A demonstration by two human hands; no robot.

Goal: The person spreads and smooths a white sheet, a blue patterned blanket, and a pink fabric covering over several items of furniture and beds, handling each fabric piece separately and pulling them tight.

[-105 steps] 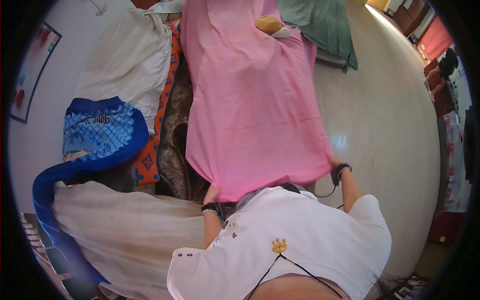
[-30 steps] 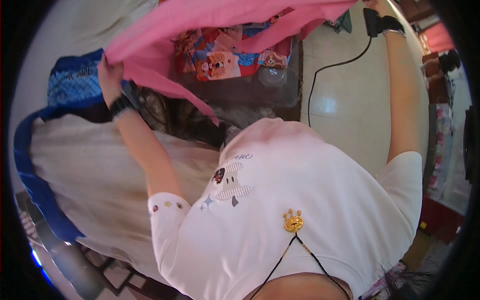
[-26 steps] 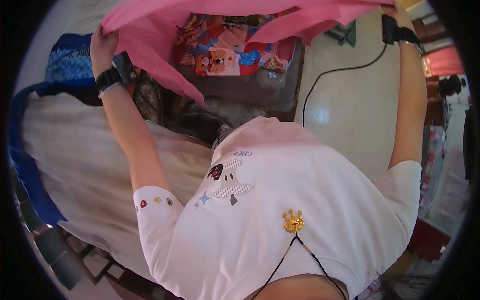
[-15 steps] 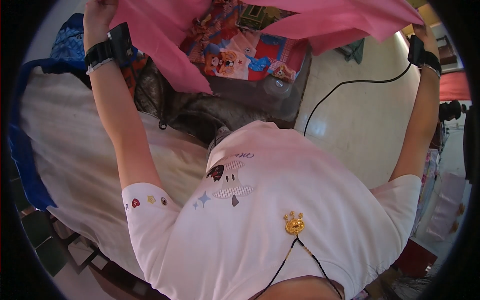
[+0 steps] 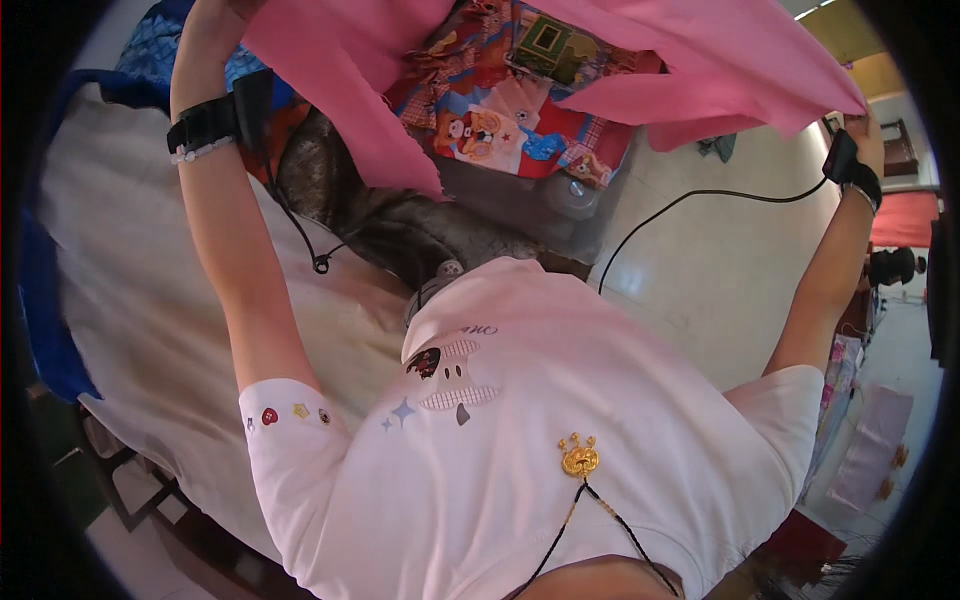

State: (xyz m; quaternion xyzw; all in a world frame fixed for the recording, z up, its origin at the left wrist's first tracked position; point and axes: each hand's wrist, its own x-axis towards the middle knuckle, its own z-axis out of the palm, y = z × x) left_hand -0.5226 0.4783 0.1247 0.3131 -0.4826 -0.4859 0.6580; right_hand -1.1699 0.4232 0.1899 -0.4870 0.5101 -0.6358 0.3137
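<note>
My left hand (image 5: 215, 12) is raised at the top edge, mostly behind the pink cloth (image 5: 700, 60); I cannot tell its grip. My right hand (image 5: 868, 130) pinches the cloth's far corner. The cloth stretches between both arms, above a cartoon-print fabric (image 5: 500, 125), a dark furry throw (image 5: 400, 225) and a white sheet (image 5: 130, 330).

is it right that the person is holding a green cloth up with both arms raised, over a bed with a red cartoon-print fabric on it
Not quite: the cloth is pink, not green, as the head view shows. The rest stands: both arms are raised, the right hand gripping one end, the left arm going up out of view at the other, and the red cartoon-print fabric lies on the bed below.
</note>
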